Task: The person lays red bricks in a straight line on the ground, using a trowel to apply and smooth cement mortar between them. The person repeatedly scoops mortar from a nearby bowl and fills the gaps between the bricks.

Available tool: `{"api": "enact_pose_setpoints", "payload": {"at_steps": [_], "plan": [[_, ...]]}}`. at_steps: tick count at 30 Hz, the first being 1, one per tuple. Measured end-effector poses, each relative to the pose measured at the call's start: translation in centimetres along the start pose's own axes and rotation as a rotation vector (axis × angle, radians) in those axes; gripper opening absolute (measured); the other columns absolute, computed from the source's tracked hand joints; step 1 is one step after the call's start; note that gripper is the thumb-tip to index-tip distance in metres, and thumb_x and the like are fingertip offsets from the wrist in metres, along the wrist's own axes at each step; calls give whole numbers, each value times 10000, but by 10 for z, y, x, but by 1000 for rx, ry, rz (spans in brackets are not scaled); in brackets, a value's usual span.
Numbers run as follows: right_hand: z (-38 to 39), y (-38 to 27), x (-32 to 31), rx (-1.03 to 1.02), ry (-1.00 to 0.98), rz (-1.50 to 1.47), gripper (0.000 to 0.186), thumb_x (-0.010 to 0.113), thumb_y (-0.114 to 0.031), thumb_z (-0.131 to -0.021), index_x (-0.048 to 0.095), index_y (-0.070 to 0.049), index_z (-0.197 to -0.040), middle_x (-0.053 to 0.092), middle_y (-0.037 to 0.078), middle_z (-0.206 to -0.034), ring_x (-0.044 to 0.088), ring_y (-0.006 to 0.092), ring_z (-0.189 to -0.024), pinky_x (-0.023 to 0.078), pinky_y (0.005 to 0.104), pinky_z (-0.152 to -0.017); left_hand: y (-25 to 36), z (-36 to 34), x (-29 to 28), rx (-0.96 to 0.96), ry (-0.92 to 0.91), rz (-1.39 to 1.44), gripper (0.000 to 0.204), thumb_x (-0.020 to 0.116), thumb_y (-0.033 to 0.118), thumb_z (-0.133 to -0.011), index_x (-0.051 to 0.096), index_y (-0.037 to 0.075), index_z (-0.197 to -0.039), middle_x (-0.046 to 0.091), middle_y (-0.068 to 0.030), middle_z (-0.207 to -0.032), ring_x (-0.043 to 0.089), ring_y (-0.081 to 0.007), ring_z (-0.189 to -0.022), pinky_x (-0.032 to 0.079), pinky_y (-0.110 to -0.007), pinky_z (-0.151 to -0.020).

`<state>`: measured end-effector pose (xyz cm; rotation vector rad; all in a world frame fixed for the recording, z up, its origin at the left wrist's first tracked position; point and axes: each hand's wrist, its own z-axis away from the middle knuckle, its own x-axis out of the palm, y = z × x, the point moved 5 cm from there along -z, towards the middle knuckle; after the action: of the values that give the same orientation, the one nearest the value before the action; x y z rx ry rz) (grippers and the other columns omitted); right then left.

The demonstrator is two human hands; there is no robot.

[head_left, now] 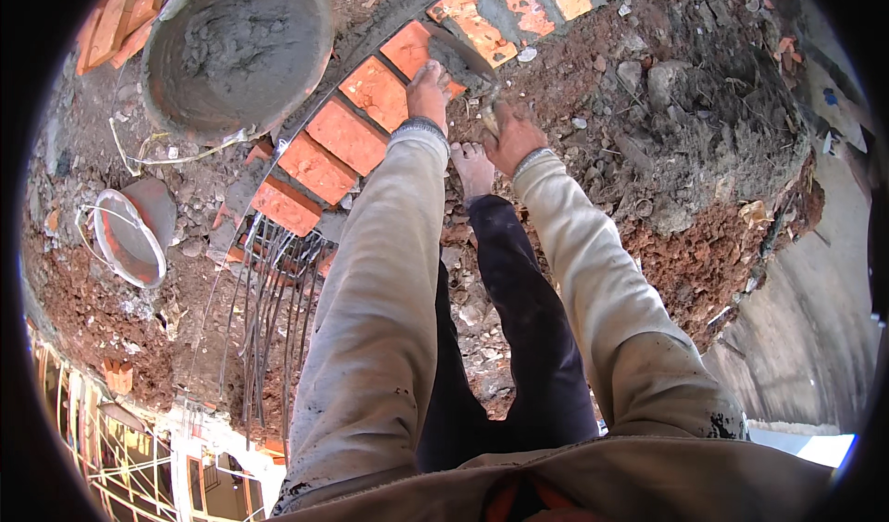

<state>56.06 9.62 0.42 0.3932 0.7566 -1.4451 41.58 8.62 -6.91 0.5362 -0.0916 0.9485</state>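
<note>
My left hand (428, 94) is closed on a red brick (408, 48) in the row, its fingers curled by the brick's near part. In my right hand (515, 138) is the handle of a trowel (463, 57). The trowel's grey, mortar-smeared blade lies over that brick, just beyond my left fingers. More red bricks (347, 136) stand side by side toward the lower left, with narrow gaps between them. Up to the right, the row's bricks (521, 0) have grey mortar (489, 8) in their joints and smears on top.
A wide round basin (319, 36) of grey mortar stands left of the row. A small bucket (139, 235) lies tipped below it. Stacked bricks (118, 24) sit at upper left. Steel bars (264, 314) stick out below the row. Rubble and soil (667, 142) slope off at right; my bare foot (473, 170) is near my hands.
</note>
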Motion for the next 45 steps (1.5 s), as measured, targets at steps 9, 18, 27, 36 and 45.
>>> {"api": "enact_pose_setpoints", "payload": {"at_steps": [9, 18, 27, 36, 45], "plan": [[6, -9, 1, 92, -74, 5, 606, 597, -335, -793, 366, -49, -1274, 644, 272, -911, 636, 422, -883, 496, 503, -812, 1, -13, 0, 83, 35, -3, 566, 481, 312, -948, 337, -7, -1393, 417, -163, -1391, 410, -302, -1285, 297, -411, -1068], [14, -15, -21, -3, 34, -61, 508, 563, -323, -817, 445, -14, -1204, 649, 262, -895, 634, 427, -875, 476, 526, -816, -3, -31, -7, 176, 46, -54, 540, 520, 278, -932, 398, -2, -1377, 505, -120, -1285, 491, -234, -1168, 372, -362, -978], [7, -14, -11, 14, -113, -36, 545, 552, -322, -830, 384, 24, -1216, 639, 291, -824, 635, 449, -815, 489, 523, -783, -8, -43, -13, 248, 160, -129, 479, 514, 291, -938, 491, -13, -1308, 556, -111, -1223, 546, -181, -1015, 429, -321, -880], [-1, -5, -36, -50, -97, -67, 516, 592, -293, -823, 435, 47, -1177, 608, 321, -934, 599, 470, -887, 482, 522, -800, 13, -18, 4, 289, 84, -28, 556, 496, 313, -944, 407, -54, -1352, 484, -194, -1330, 483, -284, -1217, 377, -387, -1011], [6, 5, -22, -160, -45, -77, 477, 572, -238, -822, 401, 86, -1127, 588, 329, -849, 588, 500, -791, 475, 537, -727, 6, -18, 11, 471, -38, -62, 559, 438, 293, -970, 303, -30, -1406, 366, -176, -1420, 370, -268, -1305, 289, -379, -1071]]}}
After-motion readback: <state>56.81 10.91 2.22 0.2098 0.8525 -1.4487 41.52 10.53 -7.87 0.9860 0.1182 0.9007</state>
